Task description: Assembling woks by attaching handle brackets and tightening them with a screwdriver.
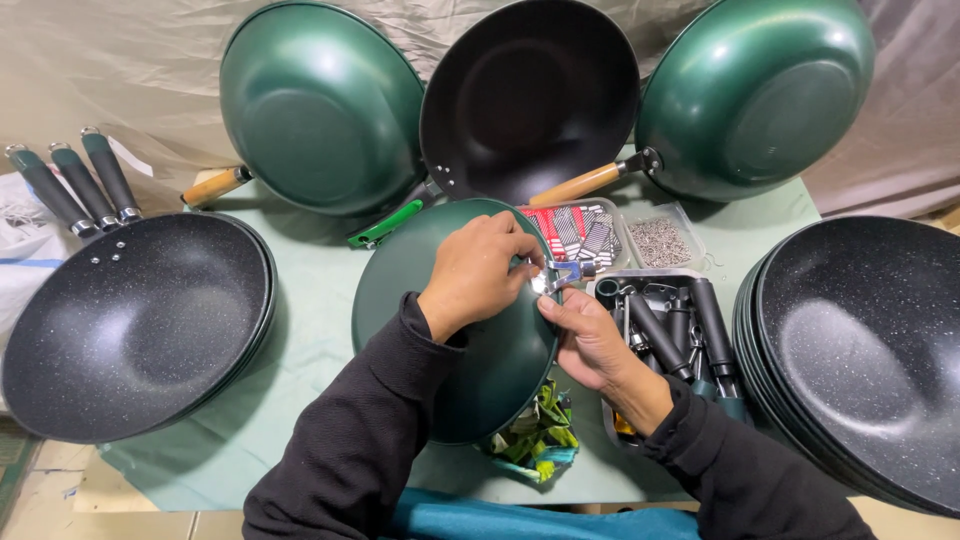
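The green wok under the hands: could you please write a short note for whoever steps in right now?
Left hand steadies the upturned green wok at its rim. Right hand pinches a small metal bracket against that rim. Black handles lie in the tray on the right, screws in the clear box behind. Done: bracket placed at rim. Left: this wok shows no handle yet.

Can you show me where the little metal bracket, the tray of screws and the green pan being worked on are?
metal bracket (pixel 560 276): head view, its shiny middle.
tray of screws (pixel 659 241): head view, the screw heap.
green pan (pixel 420 275): head view, bare upturned underside.
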